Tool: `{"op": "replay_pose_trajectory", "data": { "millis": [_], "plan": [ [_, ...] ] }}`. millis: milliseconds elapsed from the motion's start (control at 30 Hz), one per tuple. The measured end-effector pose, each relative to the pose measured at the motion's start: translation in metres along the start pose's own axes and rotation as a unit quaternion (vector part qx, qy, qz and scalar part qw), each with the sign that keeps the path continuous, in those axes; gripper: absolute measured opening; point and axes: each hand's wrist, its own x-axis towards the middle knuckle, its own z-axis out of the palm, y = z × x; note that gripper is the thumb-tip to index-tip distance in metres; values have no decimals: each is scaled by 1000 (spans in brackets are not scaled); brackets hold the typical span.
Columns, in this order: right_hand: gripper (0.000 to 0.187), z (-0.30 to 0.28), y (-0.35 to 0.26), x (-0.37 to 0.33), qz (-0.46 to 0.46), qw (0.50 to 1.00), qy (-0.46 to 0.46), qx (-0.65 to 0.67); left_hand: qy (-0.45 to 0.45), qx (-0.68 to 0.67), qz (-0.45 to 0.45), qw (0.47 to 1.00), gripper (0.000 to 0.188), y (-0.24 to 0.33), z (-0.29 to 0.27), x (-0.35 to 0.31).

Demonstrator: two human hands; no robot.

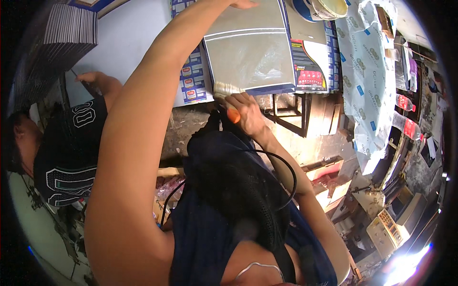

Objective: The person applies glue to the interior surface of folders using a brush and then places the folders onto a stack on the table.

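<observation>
My right hand (pixel 244 110) is closed round a wide paintbrush (pixel 226 88). Its orange handle end sticks out of my fist, and its pale bristles touch the near left corner of a grey-brown board (pixel 250 57). Wet, shiny smears show on that board, and two white lines cross it. My left arm reaches far forward, and my left hand (pixel 244 4) lies at the board's far part with fingers stretched out. The picture's top edge cuts off some of that hand. Printed blue sheets (pixel 192 78) lie beneath the board.
A white and blue bucket (pixel 301 9) stands at the far right, beside a printed red-and-black sheet (pixel 310 69). A white printed wrapping sheet (pixel 367 86) hangs further right. At left, a co-worker (pixel 71 143) in a black jersey reaches toward a pale tabletop (pixel 129 43) near stacked panels (pixel 69 33).
</observation>
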Motion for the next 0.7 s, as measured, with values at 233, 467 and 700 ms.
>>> {"op": "replay_pose_trajectory", "data": {
  "millis": [233, 467, 700],
  "plan": [
    [31, -8, 5, -5, -44, 994, -40, -93, -5, 0, -1, 1000, 71, 0, 6, -1],
    [29, -26, -34, 5, 12, 997, -40, -71, -1, -1, -8, 1000, 71, -5, 9, -2],
    [34, -41, -43, 9, -7, 994, -57, -94, -1, -10, -9, 1000, 71, -6, 16, -6]
  ]
}}
